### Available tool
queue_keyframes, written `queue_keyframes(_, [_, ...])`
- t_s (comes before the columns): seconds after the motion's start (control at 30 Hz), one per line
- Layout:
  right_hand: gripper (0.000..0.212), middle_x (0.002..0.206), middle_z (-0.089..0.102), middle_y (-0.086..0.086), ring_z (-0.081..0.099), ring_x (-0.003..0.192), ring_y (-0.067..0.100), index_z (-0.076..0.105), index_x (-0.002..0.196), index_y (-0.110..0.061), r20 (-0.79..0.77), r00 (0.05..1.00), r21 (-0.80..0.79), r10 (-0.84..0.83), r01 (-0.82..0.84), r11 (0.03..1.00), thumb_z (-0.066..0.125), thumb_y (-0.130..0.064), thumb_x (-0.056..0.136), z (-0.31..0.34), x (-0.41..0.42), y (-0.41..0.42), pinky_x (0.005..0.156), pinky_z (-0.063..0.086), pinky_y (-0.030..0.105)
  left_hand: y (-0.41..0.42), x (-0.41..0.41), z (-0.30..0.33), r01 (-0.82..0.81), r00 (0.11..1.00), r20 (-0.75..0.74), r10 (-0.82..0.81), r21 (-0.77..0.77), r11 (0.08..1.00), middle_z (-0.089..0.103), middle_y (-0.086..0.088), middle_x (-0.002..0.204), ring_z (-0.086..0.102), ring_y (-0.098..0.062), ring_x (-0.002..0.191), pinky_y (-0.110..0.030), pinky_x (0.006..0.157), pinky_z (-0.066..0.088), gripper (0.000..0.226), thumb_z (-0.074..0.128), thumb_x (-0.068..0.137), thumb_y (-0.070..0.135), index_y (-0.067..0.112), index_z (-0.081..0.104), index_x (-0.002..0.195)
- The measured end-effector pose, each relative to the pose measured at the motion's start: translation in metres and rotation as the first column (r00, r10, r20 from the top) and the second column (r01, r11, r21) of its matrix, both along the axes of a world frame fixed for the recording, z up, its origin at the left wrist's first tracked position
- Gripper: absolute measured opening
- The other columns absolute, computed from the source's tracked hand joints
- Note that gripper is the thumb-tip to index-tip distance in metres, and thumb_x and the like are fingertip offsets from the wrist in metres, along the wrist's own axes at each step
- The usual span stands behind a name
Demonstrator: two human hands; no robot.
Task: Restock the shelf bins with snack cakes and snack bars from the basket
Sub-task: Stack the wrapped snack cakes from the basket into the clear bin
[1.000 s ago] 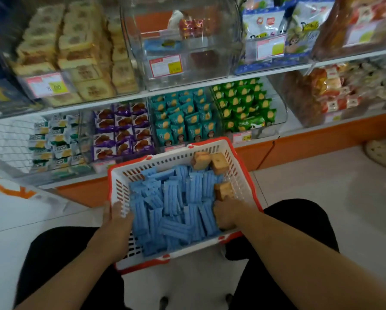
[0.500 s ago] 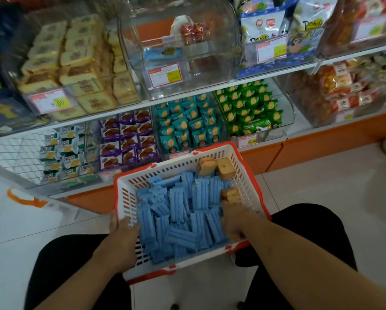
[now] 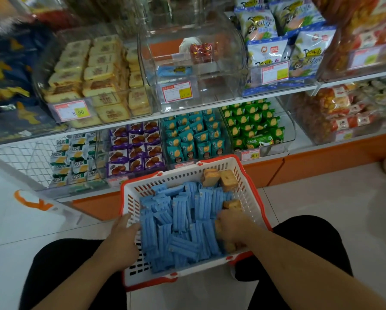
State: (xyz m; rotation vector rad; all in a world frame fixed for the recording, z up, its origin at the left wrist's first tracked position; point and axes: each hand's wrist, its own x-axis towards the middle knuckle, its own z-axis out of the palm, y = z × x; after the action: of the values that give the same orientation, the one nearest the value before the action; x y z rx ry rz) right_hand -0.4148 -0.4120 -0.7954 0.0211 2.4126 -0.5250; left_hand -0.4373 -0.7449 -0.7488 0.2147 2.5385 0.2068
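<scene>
Two-tier white shelf with clear plastic bins (image 3: 194,108) fills the view ahead, sitting lower in frame than a second ago, so my head has tipped up toward it. White plastic basket with red rim (image 3: 250,189) stays on my lap, closer to the bottom bins. Inside: a pile of blue-wrapped snack bars (image 3: 181,224), tan square snack cakes (image 3: 219,177) at the far right corner. My left hand (image 3: 122,238) grips the basket's left wall, fingers curled over it. My right hand (image 3: 231,229) is down among cakes at the right side, fingers curled; can't tell if it's holding one. Nothing shelved yet, likely first pick.
</scene>
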Motion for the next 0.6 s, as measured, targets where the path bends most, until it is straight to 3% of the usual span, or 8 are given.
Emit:
queue_keyframes(0.13, [0.029, 0.096, 0.068, -0.013, 0.064, 0.081, -0.002, 0.067, 0.105, -0.035, -0.094, 0.957, -0.397, -0.276, 0.218, 0.892, 0.084, -0.044, 0.083, 0.064, -0.011, -0.008, 0.065, 0.047, 0.013, 0.012, -0.011, 0.028, -0.187, 0.98, -0.032, 0.198, 0.206, 0.96, 0.051, 0.003, 0.149, 0.056, -0.012, 0.124, -0.026, 0.098, 0.049, 0.032, 0.063, 0.099, 0.019, 0.027, 0.062, 0.13])
queue_keyframes(0.2, [0.032, 0.101, 0.068, -0.015, 0.065, 0.084, -0.006, 0.069, 0.111, -0.036, -0.163, 0.931, -0.547, -0.327, 0.191, 0.815, 0.086, -0.031, 0.085, 0.102, -0.013, -0.019, 0.067, 0.055, 0.017, 0.031, -0.019, 0.056, -0.34, 0.939, 0.103, 0.327, 0.388, 0.856, 0.07, 0.005, 0.127, 0.069, -0.008, 0.103, -0.033, 0.092, 0.058, 0.018, 0.061, 0.104, 0.028, 0.028, 0.068, 0.12])
queue_keyframes(0.23, [0.037, 0.106, 0.068, -0.017, 0.066, 0.091, -0.005, 0.069, 0.114, -0.038, -0.231, 0.908, -0.601, -0.35, 0.149, 0.785, 0.087, -0.025, 0.084, 0.118, -0.014, -0.025, 0.075, 0.06, 0.023, 0.043, -0.02, 0.072, -0.455, 0.89, 0.225, 0.398, 0.506, 0.733, 0.075, 0.002, 0.117, 0.074, -0.012, 0.096, -0.039, 0.092, 0.06, 0.018, 0.061, 0.104, 0.031, 0.023, 0.07, 0.117])
queue_keyframes(0.3, [0.048, 0.12, 0.062, -0.021, 0.063, 0.109, -0.002, 0.067, 0.119, -0.039, -0.362, 0.854, -0.65, -0.373, 0.055, 0.758, 0.087, -0.016, 0.082, 0.148, -0.011, -0.039, 0.091, 0.059, 0.028, 0.065, -0.016, 0.111, -0.649, 0.758, 0.512, 0.404, 0.658, 0.381, 0.079, -0.006, 0.108, 0.078, -0.026, 0.095, -0.047, 0.094, 0.06, 0.031, 0.062, 0.103, 0.039, 0.013, 0.071, 0.118])
queue_keyframes(0.33, [0.052, 0.128, 0.057, -0.022, 0.058, 0.118, -0.003, 0.065, 0.123, -0.037, -0.443, 0.823, -0.641, -0.356, -0.013, 0.768, 0.087, -0.013, 0.082, 0.163, -0.009, -0.047, 0.098, 0.055, 0.024, 0.072, -0.013, 0.129, -0.667, 0.739, 0.58, 0.342, 0.7, 0.256, 0.078, -0.01, 0.11, 0.077, -0.031, 0.099, -0.048, 0.096, 0.059, 0.035, 0.062, 0.102, 0.04, 0.011, 0.071, 0.119])
queue_keyframes(0.4, [0.056, 0.143, 0.047, -0.02, 0.046, 0.136, -0.002, 0.063, 0.128, -0.031, -0.563, 0.769, -0.619, -0.304, -0.148, 0.772, 0.086, -0.01, 0.081, 0.19, 0.001, -0.059, 0.107, 0.044, 0.016, 0.08, -0.008, 0.157, -0.606, 0.785, 0.569, 0.246, 0.788, 0.111, 0.076, -0.017, 0.116, 0.073, -0.037, 0.108, -0.05, 0.099, 0.056, 0.034, 0.063, 0.101, 0.032, 0.007, 0.07, 0.124])
queue_keyframes(0.47, [0.06, 0.151, 0.041, -0.019, 0.039, 0.144, 0.0, 0.06, 0.132, -0.029, -0.598, 0.739, -0.629, -0.31, -0.193, 0.753, 0.086, -0.01, 0.082, 0.212, 0.01, -0.065, 0.112, 0.038, 0.016, 0.077, -0.005, 0.174, -0.536, 0.823, 0.516, 0.238, 0.844, 0.021, 0.074, -0.018, 0.12, 0.071, -0.037, 0.112, -0.053, 0.1, 0.055, 0.035, 0.066, 0.097, 0.019, 0.005, 0.067, 0.128])
queue_keyframes(0.6, [0.076, 0.151, 0.05, -0.009, 0.049, 0.141, 0.011, 0.05, 0.145, -0.028, -0.5, 0.762, -0.754, -0.411, -0.149, 0.64, 0.083, 0.0, 0.082, 0.236, 0.015, -0.063, 0.109, 0.05, 0.036, 0.069, -0.001, 0.193, -0.459, 0.849, 0.461, 0.259, 0.885, -0.072, 0.074, -0.017, 0.119, 0.071, -0.036, 0.112, -0.05, 0.093, 0.059, 0.046, 0.075, 0.081, 0.011, 0.007, 0.066, 0.127])
